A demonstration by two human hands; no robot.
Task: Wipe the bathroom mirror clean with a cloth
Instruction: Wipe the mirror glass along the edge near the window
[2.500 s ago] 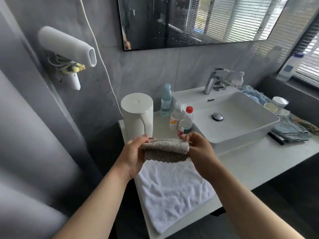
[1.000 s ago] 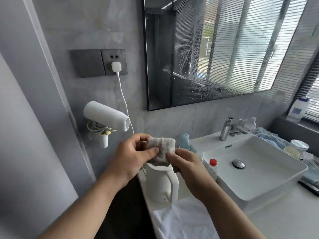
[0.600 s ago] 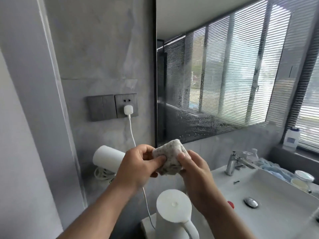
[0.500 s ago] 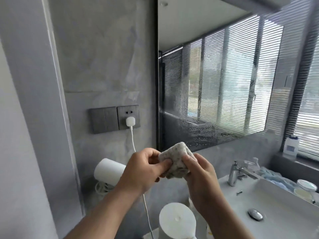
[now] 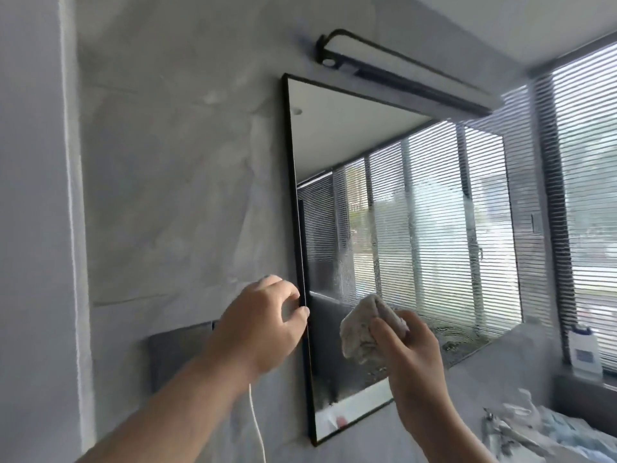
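Grey plastered wall fills my view now, with the black-framed mirror [image 5: 400, 255] hung on it and a bar lamp [image 5: 400, 75] above at 12 o'clock; half a second ago I was looking lower, at the basin and the white kettle, and those have dropped out of sight as my head came up.

My two hands have parted. Until just now both pinched the folded cloth [image 5: 367, 329] together in front of me. Now my left hand [image 5: 263, 329] has let go and sits at 9 o'clock of the cloth, fingers loosely curled and holding nothing, close to the mirror's left frame edge; whether it touches the frame I can't quite tell through the blur. My right hand [image 5: 410, 355] alone carries the cloth, grip closed around the bunched wad, thumb across its front, raised before the lower-left part of the glass.

Streaks and droplets cloud the lower half of the glass, so wiping hasn't begun. I judge the preparation is over: the cloth is folded, one-handed, and ready to press onto the glass.
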